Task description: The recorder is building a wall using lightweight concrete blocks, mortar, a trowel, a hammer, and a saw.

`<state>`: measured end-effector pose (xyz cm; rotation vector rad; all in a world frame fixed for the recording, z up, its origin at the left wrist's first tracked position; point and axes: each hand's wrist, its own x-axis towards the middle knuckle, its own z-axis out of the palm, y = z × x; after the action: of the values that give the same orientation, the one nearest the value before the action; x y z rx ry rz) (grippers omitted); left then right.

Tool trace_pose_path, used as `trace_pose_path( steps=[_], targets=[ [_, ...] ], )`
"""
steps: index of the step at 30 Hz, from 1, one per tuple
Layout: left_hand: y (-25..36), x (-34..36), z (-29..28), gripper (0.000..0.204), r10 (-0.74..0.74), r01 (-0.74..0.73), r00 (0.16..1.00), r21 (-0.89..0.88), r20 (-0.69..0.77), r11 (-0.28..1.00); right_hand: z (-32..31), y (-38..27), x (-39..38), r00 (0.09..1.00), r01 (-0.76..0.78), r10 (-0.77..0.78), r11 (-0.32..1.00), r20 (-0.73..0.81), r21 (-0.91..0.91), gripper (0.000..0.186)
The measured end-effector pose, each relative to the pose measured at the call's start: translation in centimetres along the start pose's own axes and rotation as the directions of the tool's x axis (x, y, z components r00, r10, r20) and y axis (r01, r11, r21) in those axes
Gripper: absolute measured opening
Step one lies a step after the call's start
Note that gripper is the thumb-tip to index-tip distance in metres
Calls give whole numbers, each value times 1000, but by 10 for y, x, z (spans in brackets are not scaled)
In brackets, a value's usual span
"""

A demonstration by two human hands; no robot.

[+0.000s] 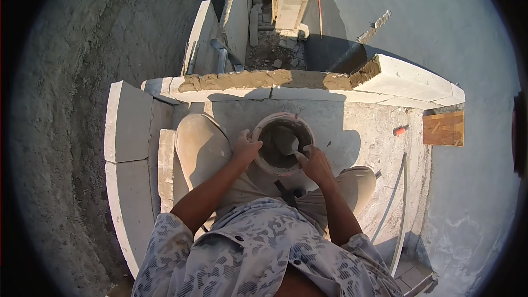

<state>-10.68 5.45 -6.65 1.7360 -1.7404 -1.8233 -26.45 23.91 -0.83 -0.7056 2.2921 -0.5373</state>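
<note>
A round bucket [267, 160] with dark grey mix inside stands between my knees on the concrete floor. My left hand [246, 146] grips the left side of its rim. My right hand [312, 163] holds the handle of a metal trowel [286, 140] at the bucket's right edge, its blade down inside the bucket. Just beyond the bucket runs a low wall of white blocks [322, 95], with rough brown-grey mortar [236, 81] along its top and a taller block [412, 80] at the right.
White blocks [126, 203] edge my left, beside a rough drop. At the right are an orange object [400, 131], a wooden board [443, 132], a long straight strip [400, 214] and a smooth grey wall [473, 198]. A lower passage with rubble [275, 49] lies beyond the low wall.
</note>
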Motion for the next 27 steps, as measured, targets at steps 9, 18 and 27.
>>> trace_pose_path(
  steps=[9,18,27],
  targets=[
    [-8,9,-19,48,116,-112,989,-50,92,992,42,29,16,993,112,-116,873,21,-474,32],
    [-13,15,-21,36,89,-72,988,-134,128,988,-72,-18,-16,987,99,-31,889,158,-446,28],
    [-21,24,-16,35,45,-13,990,-234,132,972,-154,-2,31,987,-106,123,981,100,-160,38]
  ],
)
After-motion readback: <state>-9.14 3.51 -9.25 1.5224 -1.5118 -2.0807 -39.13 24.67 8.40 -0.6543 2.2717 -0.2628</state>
